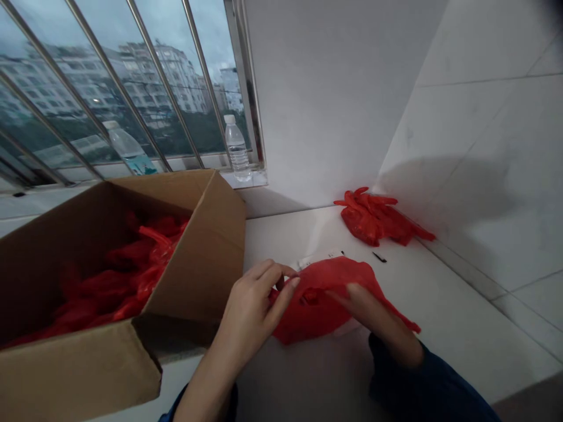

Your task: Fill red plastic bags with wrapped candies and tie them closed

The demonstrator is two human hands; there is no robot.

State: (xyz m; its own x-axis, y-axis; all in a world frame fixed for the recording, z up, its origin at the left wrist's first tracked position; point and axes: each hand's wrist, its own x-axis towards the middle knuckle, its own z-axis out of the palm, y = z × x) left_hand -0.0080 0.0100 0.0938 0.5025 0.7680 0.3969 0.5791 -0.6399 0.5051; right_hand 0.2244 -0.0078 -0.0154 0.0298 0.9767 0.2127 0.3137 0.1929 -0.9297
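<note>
A thin red plastic bag (pixel 338 272) lies spread on the white surface between my hands. My left hand (pixel 255 296) pinches the near left edge of this bag between thumb and fingers. My right hand (pixel 369 310) is at the bag's right part, blurred, with its fingertips partly covered by red film, so its grip is unclear. Something small and dark (pixel 310 298) shows in the middle of the bag, too indistinct to name. A white printed sheet or packet (pixel 316 258) sticks out from behind the bag.
On the left stands an open cardboard box (pixel 197 252) with red plastic bags (pixel 149 264) inside. A heap of red bags (pixel 373 217) rests by the wall, near a small black item (pixel 379 257). Two plastic bottles (pixel 237 149) stand at the barred window.
</note>
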